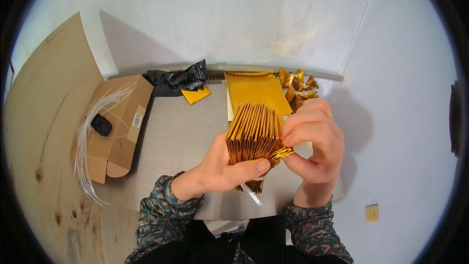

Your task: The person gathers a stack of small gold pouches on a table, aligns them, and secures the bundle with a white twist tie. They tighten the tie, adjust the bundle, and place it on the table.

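Note:
My left hand is wrapped round a thick bundle of pleated gold foil paper, its thumb pressed across the near side. The folds stand up and fan out at the top. A clear plastic strip hangs from the bundle's lower end. On the bundle's right side, my right hand has thumb and fingers closed on the edge of some gold layers, which curl outward there. Behind the bundle lies a stack of flat gold foil sheets. Beside that stack, partly behind my right hand, sit crumpled, pleated gold foil pieces.
On the grey table, a cardboard box at left carries loose clear strips and a small black object. A black plastic bag and yellow packet lie at the back. Walls and a wooden board surround the table.

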The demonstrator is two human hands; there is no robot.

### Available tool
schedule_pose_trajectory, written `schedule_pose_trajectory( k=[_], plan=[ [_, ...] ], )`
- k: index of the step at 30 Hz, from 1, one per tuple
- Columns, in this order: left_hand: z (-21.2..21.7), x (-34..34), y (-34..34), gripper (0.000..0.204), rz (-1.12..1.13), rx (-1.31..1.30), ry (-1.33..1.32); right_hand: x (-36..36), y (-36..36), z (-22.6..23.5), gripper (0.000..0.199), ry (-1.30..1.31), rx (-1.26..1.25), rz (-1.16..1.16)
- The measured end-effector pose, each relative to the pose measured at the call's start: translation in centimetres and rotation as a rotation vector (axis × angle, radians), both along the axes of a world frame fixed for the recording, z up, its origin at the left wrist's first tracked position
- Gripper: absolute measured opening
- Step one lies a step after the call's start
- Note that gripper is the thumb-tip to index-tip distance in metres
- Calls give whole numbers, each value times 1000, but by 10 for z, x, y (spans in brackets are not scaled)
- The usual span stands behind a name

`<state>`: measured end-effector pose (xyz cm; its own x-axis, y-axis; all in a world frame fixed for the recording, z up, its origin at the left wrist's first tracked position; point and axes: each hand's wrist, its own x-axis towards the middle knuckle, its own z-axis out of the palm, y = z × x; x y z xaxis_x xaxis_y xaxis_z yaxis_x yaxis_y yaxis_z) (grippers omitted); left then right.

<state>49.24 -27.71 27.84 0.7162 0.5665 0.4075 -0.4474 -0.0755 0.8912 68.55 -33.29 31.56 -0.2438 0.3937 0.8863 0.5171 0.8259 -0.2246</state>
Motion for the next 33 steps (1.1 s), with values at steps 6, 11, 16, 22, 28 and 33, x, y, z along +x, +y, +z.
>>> schedule_pose_trajectory(
  k=[6,11,16,22,28,33],
  plan=[
    [-1,0,3,31,-45,-13,-2,2,3,3,26,-58,-20,-35],
    [2,-2,2,34,-149,-126,48,3,6,-1,22,-44,56,-37],
    [0,5,0,35,-147,-126,47,12,1,-4,19,-36,22,-48],
    [-2,15,-3,36,-191,-176,108,25,-7,-6,15,-23,-62,-60],
    [-1,16,-4,35,-195,-105,133,29,-5,-3,15,-1,-76,42],
    [0,7,-6,34,-172,-112,53,15,4,0,24,48,8,94]
  ],
)
